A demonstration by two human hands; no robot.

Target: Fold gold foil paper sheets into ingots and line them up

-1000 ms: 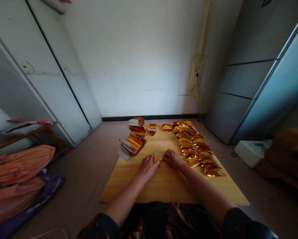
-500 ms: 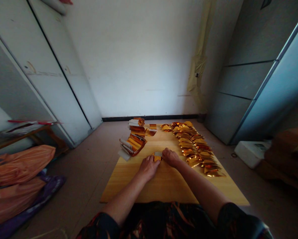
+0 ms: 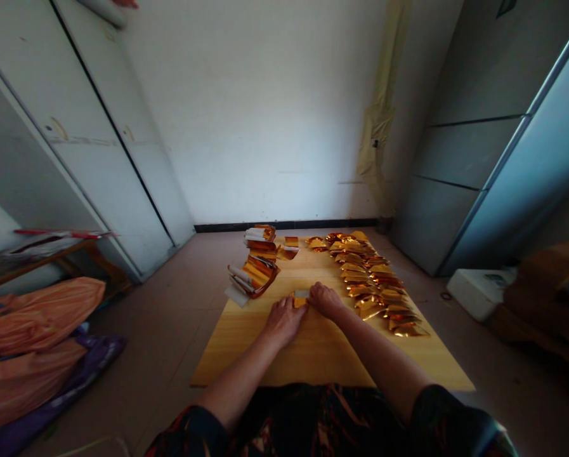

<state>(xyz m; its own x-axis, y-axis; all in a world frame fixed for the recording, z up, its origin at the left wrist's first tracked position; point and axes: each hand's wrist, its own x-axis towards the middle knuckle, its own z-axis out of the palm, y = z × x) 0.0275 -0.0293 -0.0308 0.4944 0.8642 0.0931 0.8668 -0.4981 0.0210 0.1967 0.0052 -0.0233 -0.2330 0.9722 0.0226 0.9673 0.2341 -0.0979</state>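
A small piece of gold foil paper (image 3: 300, 303) with a greyish-white upper part lies on the wooden board between my hands. My left hand (image 3: 284, 318) grips its left side, fingers closed and thumb along the near edge. At its right edge, my right hand (image 3: 326, 299) is closed with the fingers curled; its fingertips are partly hidden. Beyond my left hand sits a curled stack of gold and white foil sheets (image 3: 254, 276). Rows of folded gold foil pieces (image 3: 374, 279) run along the right of the board, near my right forearm.
The wooden board (image 3: 332, 362) rests low before me. At its far left lie another foil stack (image 3: 260, 233) and loose sheets (image 3: 288, 252). Orange plastic bags (image 3: 37, 317) are on the floor to the left. A white box (image 3: 477, 293) stands right, below a tall grey cabinet (image 3: 455, 158).
The foil paper's pale upper part looks slightly shorter, with more gold showing on its near part. Both hands stay in almost the same place.
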